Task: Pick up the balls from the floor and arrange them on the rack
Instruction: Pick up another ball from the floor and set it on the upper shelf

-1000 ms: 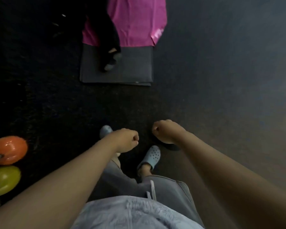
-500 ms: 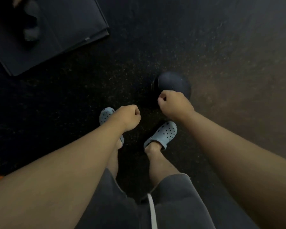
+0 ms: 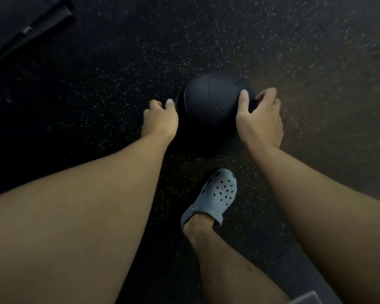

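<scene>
A dark medicine ball [image 3: 208, 110] with thin seam lines rests on the black speckled floor, just past my foot. My left hand [image 3: 160, 119] presses against its left side, thumb and fingers curled onto it. My right hand [image 3: 260, 119] wraps its right side, thumb on top and fingers spread around the far curve. The ball sits between both palms. No rack is in view.
A dark mat [image 3: 20, 25] lies at the top left corner of the floor. My right foot in a grey-blue clog [image 3: 215, 196] stands right below the ball. Black rubber floor [image 3: 316, 51] spreads around on all sides.
Both fists have opened and dropped onto the ball, one on each side. The view has come lower and closer to the floor; the orange and green balls at left are out of sight.
</scene>
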Motion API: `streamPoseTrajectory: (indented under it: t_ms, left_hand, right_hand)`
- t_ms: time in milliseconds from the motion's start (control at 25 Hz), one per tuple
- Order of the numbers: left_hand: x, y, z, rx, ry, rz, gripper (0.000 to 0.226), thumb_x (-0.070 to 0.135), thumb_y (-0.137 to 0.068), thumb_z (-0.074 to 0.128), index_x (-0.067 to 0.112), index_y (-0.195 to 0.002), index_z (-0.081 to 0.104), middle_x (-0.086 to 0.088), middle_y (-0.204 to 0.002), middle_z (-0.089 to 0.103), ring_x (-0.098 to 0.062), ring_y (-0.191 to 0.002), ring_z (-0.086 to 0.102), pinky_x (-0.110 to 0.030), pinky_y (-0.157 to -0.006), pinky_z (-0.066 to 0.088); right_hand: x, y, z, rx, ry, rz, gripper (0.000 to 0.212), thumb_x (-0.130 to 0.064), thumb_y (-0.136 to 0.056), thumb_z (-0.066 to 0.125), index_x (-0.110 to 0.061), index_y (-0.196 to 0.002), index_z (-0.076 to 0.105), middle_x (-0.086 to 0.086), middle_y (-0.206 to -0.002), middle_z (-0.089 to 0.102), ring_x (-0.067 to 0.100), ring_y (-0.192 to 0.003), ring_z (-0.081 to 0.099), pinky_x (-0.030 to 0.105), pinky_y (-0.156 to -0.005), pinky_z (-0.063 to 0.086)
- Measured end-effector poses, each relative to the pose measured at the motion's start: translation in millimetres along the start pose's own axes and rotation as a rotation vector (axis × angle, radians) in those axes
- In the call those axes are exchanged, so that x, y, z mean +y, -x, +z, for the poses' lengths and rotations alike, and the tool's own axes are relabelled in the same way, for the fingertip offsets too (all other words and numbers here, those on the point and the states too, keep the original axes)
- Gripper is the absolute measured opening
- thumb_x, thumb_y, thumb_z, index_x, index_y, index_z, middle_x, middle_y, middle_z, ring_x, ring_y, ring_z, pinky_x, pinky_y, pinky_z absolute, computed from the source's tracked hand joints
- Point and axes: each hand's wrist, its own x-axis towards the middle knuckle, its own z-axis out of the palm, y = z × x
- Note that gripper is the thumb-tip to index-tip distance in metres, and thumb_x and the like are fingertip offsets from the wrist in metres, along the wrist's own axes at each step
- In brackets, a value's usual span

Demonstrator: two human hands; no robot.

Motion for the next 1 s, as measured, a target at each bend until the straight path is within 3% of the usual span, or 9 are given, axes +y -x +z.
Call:
streamPoseTrajectory:
  t_ms: [160,280,320,400,440,520,680,800,1000]
  left_hand:
    - [24.4,-31.7,29.5,-0.068,0.24,-0.024,0.063,0.065,-0.104,0.037,0.021,-0.146,0.052,0.002,-0.135,0.055,-0.021,-0.112,0.053,-0.04,-0.102,0.044]
    - [25.7,-46.0,35.8,-0.159,0.425,-0.132,0.074,0.072,-0.096,0.05,0.023,-0.151,0.055,0.0,-0.147,0.061,-0.028,-0.131,0.059,-0.046,-0.115,0.045]
    - [24.6,-48.2,35.0,-0.227,0.495,-0.184,0.074,0.074,-0.092,0.054,0.025,-0.147,0.06,-0.002,-0.142,0.067,-0.031,-0.128,0.064,-0.048,-0.109,0.054]
    - [24.3,-49.6,36.7,-0.333,0.588,-0.245,0.064,0.077,-0.087,0.058,0.026,-0.123,0.075,-0.005,-0.103,0.084,-0.032,-0.09,0.082,-0.044,-0.065,0.068]
    - [25.2,-49.8,37.8,-0.352,0.607,-0.248,0.059,0.076,-0.087,0.059,0.026,-0.111,0.078,-0.005,-0.082,0.085,-0.03,-0.067,0.082,-0.043,-0.045,0.063]
    - [25.1,-46.0,37.1,-0.351,0.634,-0.256,0.054,0.072,-0.087,0.059,0.025,-0.103,0.08,-0.003,-0.066,0.082,-0.024,-0.049,0.076,-0.041,-0.034,0.056]
    - [23.5,-22.0,14.6,-0.338,0.68,-0.247,0.051,0.068,-0.09,0.059,0.023,-0.087,0.085,-0.003,-0.071,0.083,-0.022,-0.049,0.077,-0.037,-0.037,0.057]
    - [34.8,20.1,-36.3,-0.313,0.718,-0.196,0.055,0.066,-0.091,0.059,0.025,-0.071,0.089,-0.003,-0.079,0.085,-0.021,-0.057,0.08,-0.037,-0.041,0.06]
    - [85.9,119.1,-166.7,-0.246,0.795,-0.039,0.046,0.066,-0.086,0.063,0.026,-0.094,0.085,-0.004,-0.091,0.086,-0.024,-0.068,0.083,-0.032,-0.06,0.061]
  right_hand:
    - [15.5,-40.7,15.8,0.037,-0.394,0.239,0.044,-0.066,-0.097,0.046,-0.025,-0.109,0.05,0.001,-0.12,0.064,0.022,-0.105,0.061,0.032,-0.073,0.038]
    - [28.1,-59.6,25.9,-0.102,-0.615,0.403,0.041,-0.066,-0.093,0.055,-0.027,-0.103,0.061,-0.005,-0.111,0.067,0.02,-0.109,0.064,0.03,-0.079,0.048]
    - [30.6,-63.8,29.3,-0.162,-0.695,0.454,0.043,-0.067,-0.09,0.059,-0.028,-0.106,0.067,-0.005,-0.113,0.07,0.022,-0.111,0.067,0.036,-0.09,0.054]
    - [36.3,-71.8,33.0,-0.248,-0.811,0.533,0.056,-0.068,-0.083,0.066,-0.028,-0.121,0.074,-0.001,-0.12,0.076,0.025,-0.111,0.072,0.042,-0.1,0.056]
    - [37.4,-74.5,33.1,-0.279,-0.838,0.541,0.061,-0.069,-0.081,0.068,-0.028,-0.126,0.074,0.0,-0.122,0.077,0.025,-0.11,0.073,0.042,-0.098,0.058]
    - [37.4,-73.1,30.5,-0.304,-0.844,0.529,0.064,-0.07,-0.08,0.066,-0.029,-0.129,0.072,0.0,-0.127,0.076,0.026,-0.112,0.072,0.041,-0.096,0.057]
    - [24.3,-47.8,13.0,-0.314,-0.822,0.497,0.059,-0.071,-0.079,0.064,-0.03,-0.12,0.072,0.001,-0.131,0.072,0.028,-0.118,0.069,0.047,-0.108,0.053]
    - [-15.3,-14.8,-23.3,-0.341,-0.849,0.45,0.069,-0.073,-0.075,0.064,-0.029,-0.127,0.071,0.0,-0.13,0.073,0.028,-0.118,0.069,0.05,-0.11,0.052]
    - [-131.4,52.5,-119.0,-0.33,-0.952,0.266,0.078,-0.075,-0.07,0.063,-0.027,-0.131,0.07,0.001,-0.128,0.074,0.029,-0.117,0.07,0.052,-0.108,0.053]
